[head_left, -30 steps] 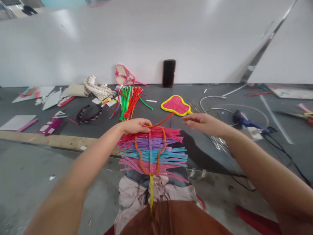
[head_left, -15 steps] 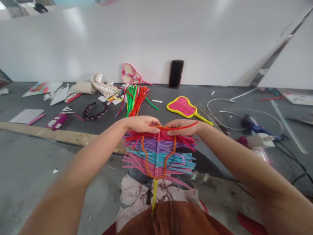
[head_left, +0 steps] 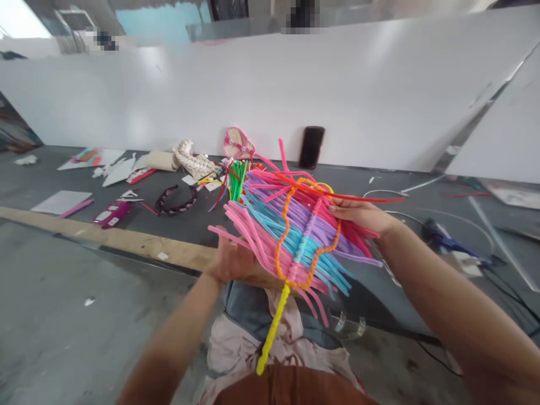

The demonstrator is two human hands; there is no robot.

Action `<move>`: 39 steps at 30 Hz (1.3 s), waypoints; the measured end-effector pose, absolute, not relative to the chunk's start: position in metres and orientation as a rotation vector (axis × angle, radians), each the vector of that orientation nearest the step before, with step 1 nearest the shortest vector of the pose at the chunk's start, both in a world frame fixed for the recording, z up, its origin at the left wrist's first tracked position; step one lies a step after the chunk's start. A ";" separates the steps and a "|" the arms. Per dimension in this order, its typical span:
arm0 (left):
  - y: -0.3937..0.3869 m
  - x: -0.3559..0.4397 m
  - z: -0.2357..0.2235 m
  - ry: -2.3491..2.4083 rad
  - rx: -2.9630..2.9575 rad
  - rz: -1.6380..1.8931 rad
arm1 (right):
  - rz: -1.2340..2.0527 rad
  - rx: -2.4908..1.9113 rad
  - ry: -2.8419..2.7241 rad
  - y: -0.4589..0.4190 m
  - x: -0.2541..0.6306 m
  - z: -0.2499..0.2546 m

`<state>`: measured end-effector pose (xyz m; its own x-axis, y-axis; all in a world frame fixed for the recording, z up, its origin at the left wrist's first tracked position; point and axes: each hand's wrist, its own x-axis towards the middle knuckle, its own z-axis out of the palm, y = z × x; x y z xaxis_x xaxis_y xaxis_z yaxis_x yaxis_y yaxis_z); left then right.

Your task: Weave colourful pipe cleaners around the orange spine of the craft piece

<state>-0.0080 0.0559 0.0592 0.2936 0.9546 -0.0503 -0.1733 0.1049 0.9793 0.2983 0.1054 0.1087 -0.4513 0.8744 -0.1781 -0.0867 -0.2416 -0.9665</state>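
A fan-shaped pipe-cleaner craft (head_left: 295, 236) is held tilted over the table edge and my lap. Its rows of red, purple, blue and pink pipe cleaners lie inside and beyond a twisted orange outline (head_left: 278, 247). A yellow twisted handle (head_left: 273, 332) points down toward me. My right hand (head_left: 358, 216) pinches the craft's upper right edge, where a long red pipe cleaner (head_left: 371, 199) sticks out. My left hand (head_left: 232, 256) is beside the pink ends at the lower left; its fingers are mostly hidden and blurred, so its grip cannot be made out.
Behind the craft lie green pipe cleaners (head_left: 237, 179), a pink fan (head_left: 238, 143) and a phone (head_left: 312, 147) leaning on the white panel (head_left: 261, 84). A braided headband (head_left: 175, 201) and purple box (head_left: 112, 215) are at left; a blue glue gun (head_left: 449, 242) with cables is at right.
The craft has been raised and turned, its top leaning right. My left hand has left the top edge and come down to the lower left side. My right hand still holds the top.
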 end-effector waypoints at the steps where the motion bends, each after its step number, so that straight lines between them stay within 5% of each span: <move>1: 0.045 0.003 0.053 0.829 1.088 1.039 | 1.781 -1.033 -1.294 0.105 0.297 0.111; 6: 0.020 0.044 0.039 0.431 0.590 1.064 | 1.810 -1.255 -1.488 0.106 0.302 0.130; 11: 0.005 0.067 0.038 0.658 0.478 0.942 | 1.681 -1.358 -1.922 0.124 0.305 0.130; 21: 0.010 0.062 0.031 0.948 0.394 1.160 | 0.623 -1.721 -2.259 0.118 0.284 0.095; 26: 0.010 0.062 0.028 0.980 0.402 1.104 | 0.091 -1.291 -2.308 0.036 0.258 0.106; 28: 0.009 0.062 0.027 0.993 0.400 1.099 | 0.066 -1.078 -2.531 0.010 0.243 0.089; 39: -0.003 0.040 0.039 0.951 0.488 0.993 | 0.064 -1.421 -2.664 -0.007 0.238 0.009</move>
